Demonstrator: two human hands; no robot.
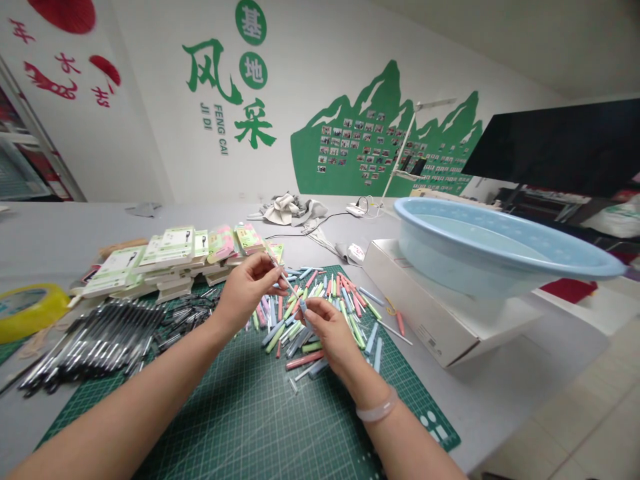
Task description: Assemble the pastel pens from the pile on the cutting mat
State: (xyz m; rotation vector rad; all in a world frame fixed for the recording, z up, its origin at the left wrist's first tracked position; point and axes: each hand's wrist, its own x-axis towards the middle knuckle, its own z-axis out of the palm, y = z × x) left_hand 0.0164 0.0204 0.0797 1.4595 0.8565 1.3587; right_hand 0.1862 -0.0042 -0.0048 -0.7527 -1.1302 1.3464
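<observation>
Seen from above, looking forward and down over a grey table (310, 220). Left hand (245, 287) raised over a green cutting mat (240, 413), fingertips pinched on the upper end of a thin pen refill (286, 283). Right hand (327, 330) just below and to the right, its grip closed around a pale blue pen barrel (303, 308), which seems to meet the refill's lower end, though too small to tell for sure. Pale bracelet (377, 408) on the right wrist.

Directly beneath and beyond both hands, scattered on the mat: a pile of pastel pen barrels (345, 300) in pink, green and blue. Further left, partly on the mat: a heap of dark pens (95, 340). Behind that heap: stacks of flat packaging cards (165, 257). At the far left edge: a roll of yellow tape (27, 307). To the right of the mat: a white box (440, 320) carrying a large light blue basin (500, 250). On the back wall: green mountain artwork with Chinese lettering.
</observation>
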